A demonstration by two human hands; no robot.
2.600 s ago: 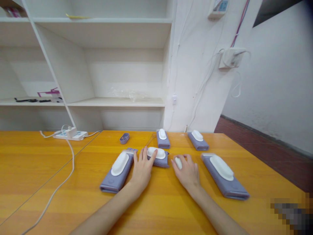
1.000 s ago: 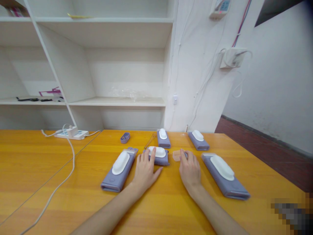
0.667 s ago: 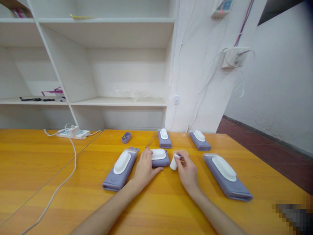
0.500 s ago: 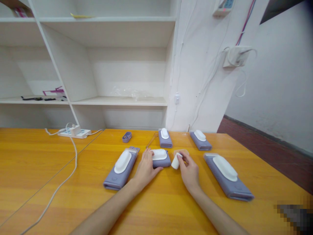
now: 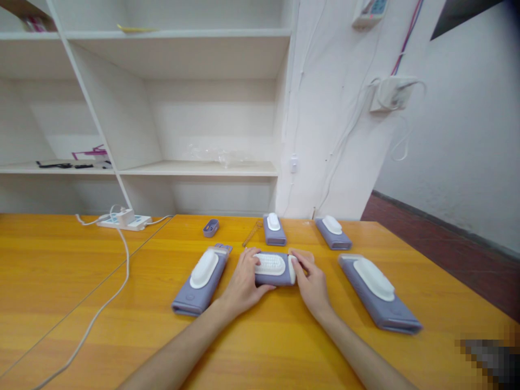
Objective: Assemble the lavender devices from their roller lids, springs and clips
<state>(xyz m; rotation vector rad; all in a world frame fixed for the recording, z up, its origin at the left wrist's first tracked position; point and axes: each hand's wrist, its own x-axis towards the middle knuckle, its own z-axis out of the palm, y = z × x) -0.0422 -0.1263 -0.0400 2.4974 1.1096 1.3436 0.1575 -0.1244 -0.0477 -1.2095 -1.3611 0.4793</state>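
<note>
My left hand point(image 5: 244, 279) is wrapped round the left end of a flat purple-grey case point(image 5: 273, 280). Set into the top of this case is a white oval pad point(image 5: 273, 264) with a bumpy surface. In the fingers of my right hand point(image 5: 313, 286) is a small white rounded piece point(image 5: 291, 269), held against the case's right end. Whether it is fastened there I cannot tell. A flat tan piece point(image 5: 305, 252) lies behind my right fingers, partly hidden. To the left of my hands is a purple-grey folded item point(image 5: 189, 295) with a smooth white oval piece point(image 5: 203, 268) on top.
Similar purple-grey items with white tops lie at right point(image 5: 396, 317), back centre point(image 5: 275, 237) and back right point(image 5: 339, 242). A small purple tray point(image 5: 210, 228) and a thin brownish chain-like strip point(image 5: 252, 234) lie behind. A power strip point(image 5: 125, 220) and its cable occupy the left side.
The white piece in my right hand has come left against the case's end. My left hand has shifted the case slightly right and nearer to me.
</note>
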